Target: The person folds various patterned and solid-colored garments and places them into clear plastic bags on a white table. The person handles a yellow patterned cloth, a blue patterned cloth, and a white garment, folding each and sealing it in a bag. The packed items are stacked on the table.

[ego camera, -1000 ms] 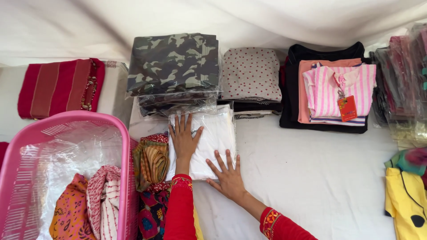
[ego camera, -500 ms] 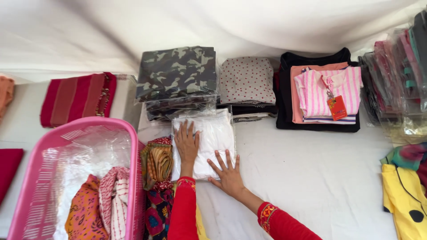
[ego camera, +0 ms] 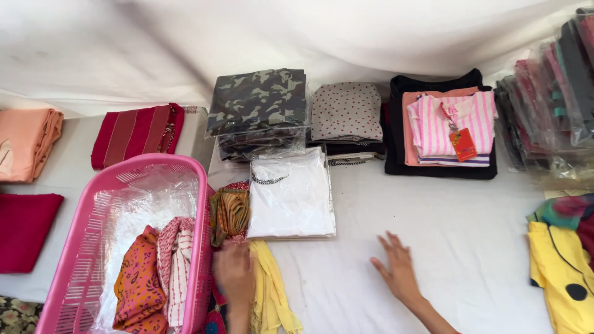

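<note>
I see my left hand (ego camera: 235,273) at about 7 o'clock in the view, blurred, lying on the loose pile of cloth (ego camera: 241,247) just right of the pink basket (ego camera: 80,247); I cannot tell whether its fingers grip the cloth or just rest there. My right hand (ego camera: 397,267) sits near 5 o'clock, fingers spread wide, palm down on the white sheet (ego camera: 458,235), holding nothing. The white packet (ego camera: 291,195), a folded garment in clear wrap, lies flat near the centre, at 12 o'clock from the left hand and 10 o'clock from the right, apart from both. Its top edge meets the camouflage stack (ego camera: 258,108) at 12 o'clock. A dotted stack (ego camera: 346,111) lies at 1 o'clock, the pink striped shirt (ego camera: 451,120) at 2. The basket holds orange and striped cloths.
</note>
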